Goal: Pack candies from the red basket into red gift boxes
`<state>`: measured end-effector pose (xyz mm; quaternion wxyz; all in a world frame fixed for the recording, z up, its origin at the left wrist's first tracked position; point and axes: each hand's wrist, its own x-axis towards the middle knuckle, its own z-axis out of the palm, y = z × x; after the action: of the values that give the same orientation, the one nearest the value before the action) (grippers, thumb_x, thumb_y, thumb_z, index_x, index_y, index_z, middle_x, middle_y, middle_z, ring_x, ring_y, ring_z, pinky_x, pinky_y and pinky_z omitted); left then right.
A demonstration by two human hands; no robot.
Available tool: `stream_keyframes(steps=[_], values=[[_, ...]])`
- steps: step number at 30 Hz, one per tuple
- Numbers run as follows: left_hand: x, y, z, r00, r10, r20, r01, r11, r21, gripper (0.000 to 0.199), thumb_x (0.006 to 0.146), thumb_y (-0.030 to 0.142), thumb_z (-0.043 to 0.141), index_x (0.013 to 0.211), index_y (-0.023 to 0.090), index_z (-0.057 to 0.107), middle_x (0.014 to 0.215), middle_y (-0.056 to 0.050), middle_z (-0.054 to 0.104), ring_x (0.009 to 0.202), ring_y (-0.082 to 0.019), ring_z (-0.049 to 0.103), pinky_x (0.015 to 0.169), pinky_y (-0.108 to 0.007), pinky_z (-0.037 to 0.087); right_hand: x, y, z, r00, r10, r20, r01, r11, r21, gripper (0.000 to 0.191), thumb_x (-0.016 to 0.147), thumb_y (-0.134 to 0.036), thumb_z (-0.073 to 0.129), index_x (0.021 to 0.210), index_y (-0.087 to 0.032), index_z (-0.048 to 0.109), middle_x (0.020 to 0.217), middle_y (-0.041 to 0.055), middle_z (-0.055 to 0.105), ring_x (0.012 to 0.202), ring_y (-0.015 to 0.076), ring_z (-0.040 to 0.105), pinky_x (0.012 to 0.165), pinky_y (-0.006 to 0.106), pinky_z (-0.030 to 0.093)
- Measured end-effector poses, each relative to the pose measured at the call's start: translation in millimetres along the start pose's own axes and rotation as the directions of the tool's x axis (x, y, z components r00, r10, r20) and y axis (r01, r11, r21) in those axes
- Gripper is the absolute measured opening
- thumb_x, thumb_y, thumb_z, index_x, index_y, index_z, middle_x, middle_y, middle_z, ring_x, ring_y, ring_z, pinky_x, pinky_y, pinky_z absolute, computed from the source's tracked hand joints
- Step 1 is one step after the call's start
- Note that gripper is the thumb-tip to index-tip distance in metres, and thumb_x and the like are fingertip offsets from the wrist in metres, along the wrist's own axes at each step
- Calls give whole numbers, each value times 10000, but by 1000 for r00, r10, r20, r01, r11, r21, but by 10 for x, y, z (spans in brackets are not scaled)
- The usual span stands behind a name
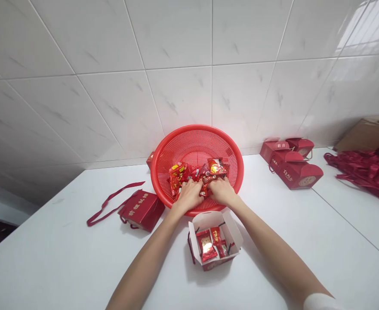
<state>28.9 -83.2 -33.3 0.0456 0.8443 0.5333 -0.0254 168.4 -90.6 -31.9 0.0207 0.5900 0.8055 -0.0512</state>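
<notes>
Both my hands reach into a red plastic basket [197, 140] that holds wrapped candies [194, 172] in red and gold foil. My left hand [191, 193] is among the candies left of centre, its fingers curled downward. Just right of it, my right hand [221, 190] bends its fingers into the same pile. The fingertips of both are hidden, so whatever they pinch does not show. In front of the basket, between my forearms, an open red gift box [217, 263] with a white inside has several wrapped candies [206, 246] lying in it.
A closed red gift box [146, 211] with a loose ribbon [107, 209] lies left of the basket. Several red boxes [300, 174] stand at the right by the tiled wall [183, 94]. Farther right are a heap of dark red ribbons [365, 170] and a cardboard box [365, 133].
</notes>
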Motion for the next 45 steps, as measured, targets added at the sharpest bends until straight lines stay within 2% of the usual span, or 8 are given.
stream_keyframes(steps=[12,19,24,30,33,36,40,45], values=[[134,-216,103,982,-128,-141,82,952,-293,490,851,175,612,1341,183,600,1165,-137,709,1148,-302,626,985,-378,458,69,65,70,999,-19,-49,21,999,35,295,934,-183,485,1144,-181,692,1135,154,729,1120,307,638,942,428,359],[111,-247,20,996,-80,-44,65,959,-274,653,783,122,625,1420,220,525,1281,-129,650,1230,-315,572,1048,-398,416,66,94,79,998,-49,-28,50,997,55,325,922,-269,555,1223,-229,669,1190,130,718,1163,312,617,946,429,357],[72,-208,-21,996,-72,51,80,979,-186,721,786,255,659,1473,209,445,1314,-166,600,1258,-360,543,1073,-439,383,63,81,70,998,-56,-25,57,996,68,338,929,-390,582,1205,-216,671,1187,140,716,1155,316,619,966,441,346],[69,-174,0,999,-42,35,47,987,-155,571,817,230,623,1374,180,510,1226,-167,654,1225,-356,562,1074,-460,357,59,40,62,999,-43,-22,45,995,86,304,909,-390,623,1112,-175,694,1126,158,730,1133,330,631,963,449,352],[104,-228,41,1000,-24,10,26,971,-239,568,810,228,638,1364,193,517,1115,-119,698,1144,-341,612,1051,-456,380,56,42,42,998,-52,-26,55,993,106,258,907,-352,627,1097,-189,694,1113,135,738,1127,316,640,970,439,355],[148,-317,110,1000,13,-25,-23,887,-462,627,787,227,660,1390,195,488,972,-60,709,1023,-300,661,965,-404,456,55,69,7,997,-59,-47,67,978,197,250,901,-332,646,1115,-212,690,1119,96,743,1116,304,650,972,421,368],[184,-405,187,995,64,-78,-101,649,-754,675,791,183,635,1431,149,424,923,-47,691,965,-240,666,874,-339,510,86,141,2,993,-85,-81,112,893,435,251,897,-267,649,1140,-215,690,1060,57,750,1020,242,679,867,318,434],[176,-427,166,991,-10,-133,-110,505,-856,603,891,275,570,1455,142,400,1000,-60,688,907,-201,663,869,-344,535,188,220,67,982,-27,-188,152,701,696,309,921,-216,573,1199,-115,662,954,81,733,850,178,673,756,263,480]])
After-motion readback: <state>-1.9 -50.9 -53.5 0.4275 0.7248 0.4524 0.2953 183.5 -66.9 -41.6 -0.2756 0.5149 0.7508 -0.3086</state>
